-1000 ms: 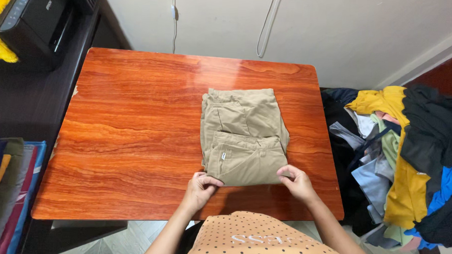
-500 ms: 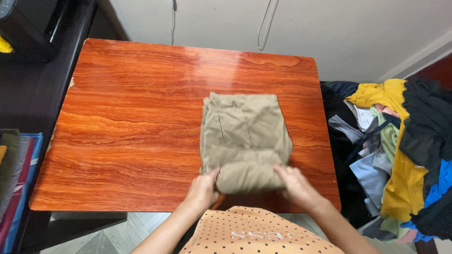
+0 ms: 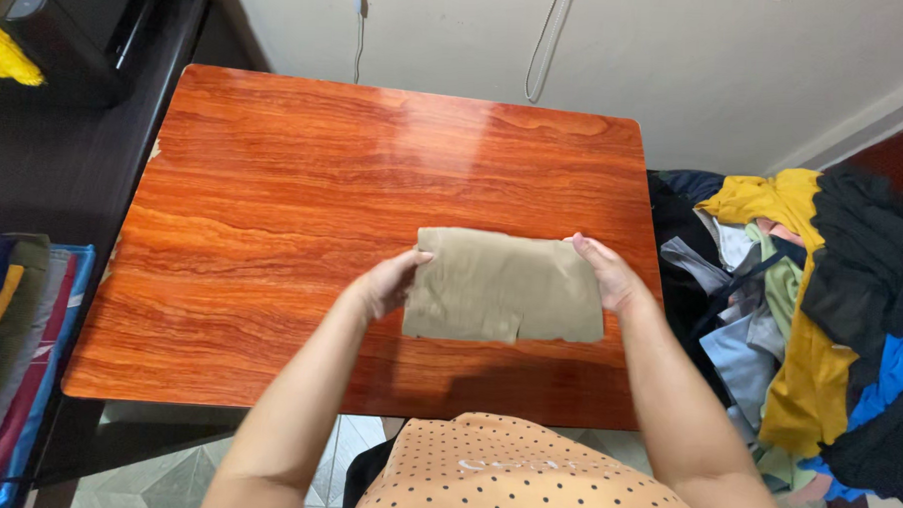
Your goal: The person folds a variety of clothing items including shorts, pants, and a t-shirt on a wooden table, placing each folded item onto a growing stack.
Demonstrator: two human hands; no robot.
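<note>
Folded garment (image 3: 502,286): khaki, compact rectangle, lifted over near half of table (image 3: 274,178).
Left hand (image 3: 385,282): gripped garment's left edge, fingers closed on cloth.
Right hand (image 3: 611,278): gripped right edge, thumb on top.
Clothes pile (image 3: 810,317): mixed colours, right of table.
Folded stack (image 3: 13,339): lower left.

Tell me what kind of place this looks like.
Probably a room at home used for folding laundry: a wooden table, a heap of mixed clothes beside it, and folded khaki trousers held in both hands.
</note>
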